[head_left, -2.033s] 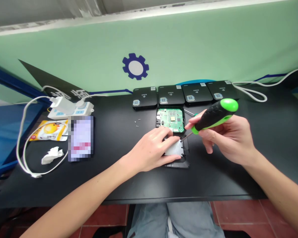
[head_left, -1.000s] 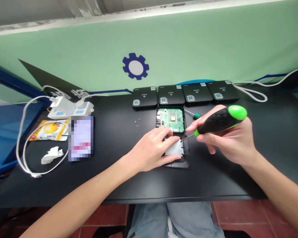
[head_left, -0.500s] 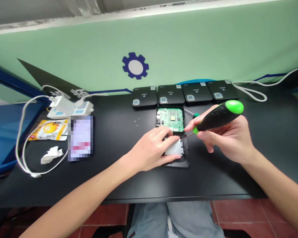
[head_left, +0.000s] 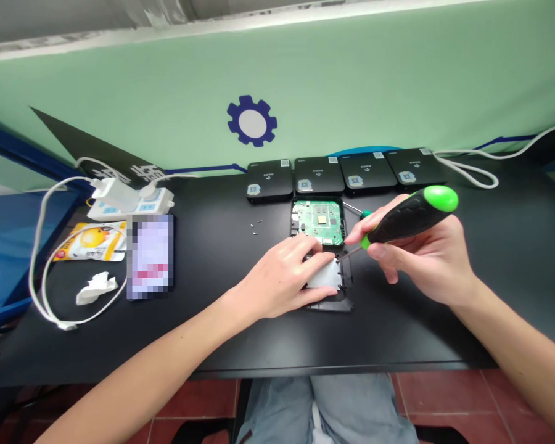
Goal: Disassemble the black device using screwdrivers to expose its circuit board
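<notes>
My left hand (head_left: 282, 268) lies on a silver metal shield plate (head_left: 326, 276) and holds it down, its fingers covering the plate's upper part. The plate sits in the lower half of an open black device case (head_left: 345, 290), whose upper half shows a green circuit board (head_left: 318, 222). My right hand (head_left: 414, 253) grips a screwdriver with a black and bright green handle (head_left: 411, 213). Its thin metal shaft (head_left: 353, 251) reaches down to the plate's right edge. The exact tip is hard to see.
Several closed black boxes (head_left: 345, 176) stand in a row behind the case. A small green-handled screwdriver (head_left: 358, 211) and several tiny screws (head_left: 254, 228) lie on the black table (head_left: 420, 333). A power strip (head_left: 129, 206), cables, pixelated phone (head_left: 150, 256), snack packet (head_left: 90, 242) and tissue (head_left: 97, 288) lie left.
The screwdriver handle has shifted a little to the right and tilted, while its shaft stays near the plate's right edge. My left hand and the plate have not visibly moved.
</notes>
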`<state>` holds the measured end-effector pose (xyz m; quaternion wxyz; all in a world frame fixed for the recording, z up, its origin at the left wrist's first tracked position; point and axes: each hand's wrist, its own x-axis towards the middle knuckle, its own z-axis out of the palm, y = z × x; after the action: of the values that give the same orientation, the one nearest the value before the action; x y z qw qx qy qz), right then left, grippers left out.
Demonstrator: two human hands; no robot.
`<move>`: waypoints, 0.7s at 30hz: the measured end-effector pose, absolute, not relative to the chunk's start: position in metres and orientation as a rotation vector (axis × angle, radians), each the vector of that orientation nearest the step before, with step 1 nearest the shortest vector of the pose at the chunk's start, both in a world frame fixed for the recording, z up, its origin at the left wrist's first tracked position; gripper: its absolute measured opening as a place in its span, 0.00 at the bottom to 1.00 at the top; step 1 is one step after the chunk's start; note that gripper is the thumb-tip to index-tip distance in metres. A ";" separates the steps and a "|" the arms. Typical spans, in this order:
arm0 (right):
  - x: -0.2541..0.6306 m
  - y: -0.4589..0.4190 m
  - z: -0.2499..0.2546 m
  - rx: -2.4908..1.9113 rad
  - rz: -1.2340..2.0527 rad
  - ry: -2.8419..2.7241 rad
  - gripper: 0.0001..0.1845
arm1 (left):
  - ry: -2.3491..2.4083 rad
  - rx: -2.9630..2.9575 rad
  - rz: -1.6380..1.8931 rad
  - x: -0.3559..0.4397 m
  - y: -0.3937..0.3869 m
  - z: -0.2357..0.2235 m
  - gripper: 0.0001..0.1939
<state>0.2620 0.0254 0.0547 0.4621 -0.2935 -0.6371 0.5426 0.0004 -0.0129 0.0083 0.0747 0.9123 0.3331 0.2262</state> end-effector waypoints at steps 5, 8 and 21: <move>0.264 0.024 0.053 -0.708 1.318 -1.571 0.11 | 0.996 2.739 0.687 0.000 -0.013 0.008 0.24; 0.264 0.025 0.051 -0.703 1.318 -1.573 0.12 | 0.996 2.744 0.693 0.001 -0.012 0.008 0.24; 0.262 0.026 0.052 -0.724 1.289 -1.578 0.08 | 0.994 2.737 0.683 0.001 -0.012 0.009 0.25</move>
<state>0.2623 0.0262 0.0519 0.4703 -0.2956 -0.6440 0.5260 0.0012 -0.0124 0.0091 0.0751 0.9126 0.3313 0.2276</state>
